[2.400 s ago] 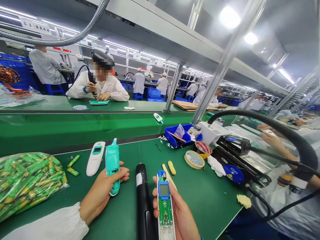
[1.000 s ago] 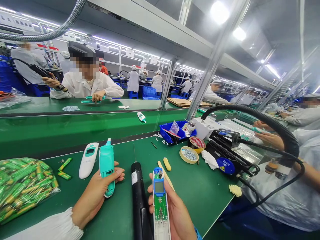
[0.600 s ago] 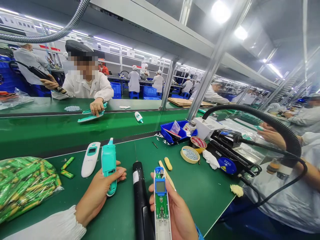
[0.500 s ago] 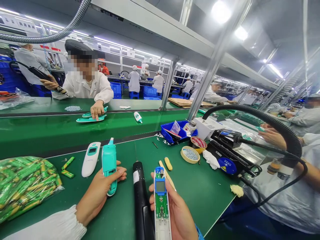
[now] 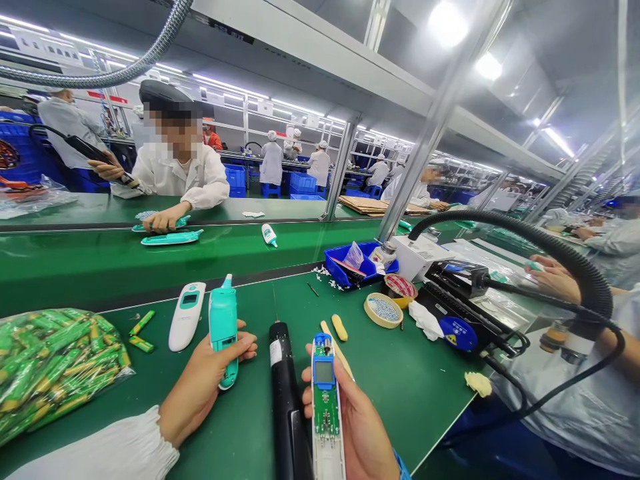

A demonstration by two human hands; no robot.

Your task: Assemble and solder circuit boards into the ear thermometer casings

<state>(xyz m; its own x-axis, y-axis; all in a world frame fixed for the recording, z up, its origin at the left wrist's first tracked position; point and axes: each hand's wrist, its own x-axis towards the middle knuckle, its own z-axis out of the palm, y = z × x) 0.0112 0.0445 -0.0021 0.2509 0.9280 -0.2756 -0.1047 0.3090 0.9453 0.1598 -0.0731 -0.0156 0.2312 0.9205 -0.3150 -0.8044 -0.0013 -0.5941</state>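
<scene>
My left hand [image 5: 210,367] is closed on a teal thermometer housing [image 5: 223,313], thumb across its front, nozzle pointing away. In my right hand [image 5: 360,413] sits an opened white thermometer body [image 5: 327,407], its green circuit board and small blue-framed display facing up. Between the two hands lies a black electric screwdriver [image 5: 287,400], its thin bit pointing away from me. Left of the teal housing, a white thermometer half with a display window [image 5: 187,317] rests on the green bench.
A clear bag of green batteries [image 5: 55,367] lies at left, two loose batteries [image 5: 142,333] beside it. At right stand a dish of screws [image 5: 383,311], a blue bin [image 5: 340,260] and a black device with a hose [image 5: 465,300]. Across the belt [image 5: 225,250] a co-worker's hand [image 5: 173,217] touches teal parts.
The view has shifted slightly, so the bench things sit a little further right. Across the belt, the co-worker's hand and the teal parts have moved left. Both my hands keep their holds.
</scene>
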